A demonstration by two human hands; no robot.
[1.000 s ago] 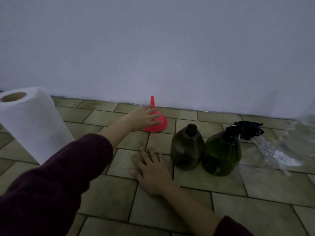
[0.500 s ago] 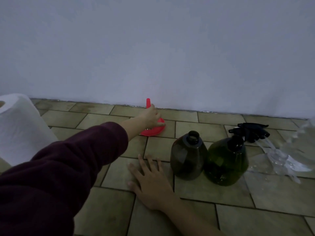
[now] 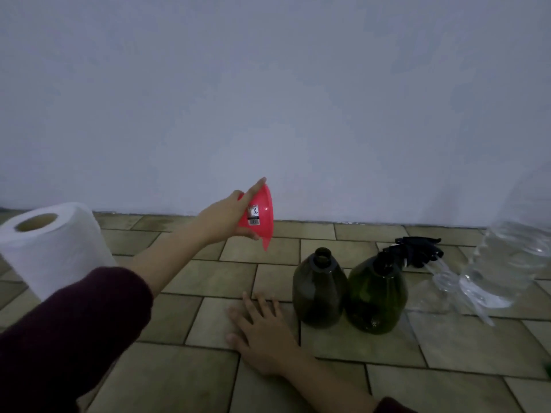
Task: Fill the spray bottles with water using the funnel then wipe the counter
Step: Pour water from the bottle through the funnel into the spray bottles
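Left hand (image 3: 226,217) grasps red plastic funnel (image 3: 260,215), cone-shaped, glossy, small label on side, spout pointing down; held in air above tiled counter (image 3: 208,281). Right hand (image 3: 262,332) released, flat on matte rectangular tiles, below and right of grip. Right of grip and lower: two bulbous translucent bottles touching, brown bottle (image 3: 319,290) uncapped, green bottle (image 3: 376,296) also open-necked; contents unclear. Black trigger heads (image 3: 417,251) behind green one. Clear plastic vessel (image 3: 507,263) far right. Soft white paper towel roll (image 3: 50,248) upright, left of grip.
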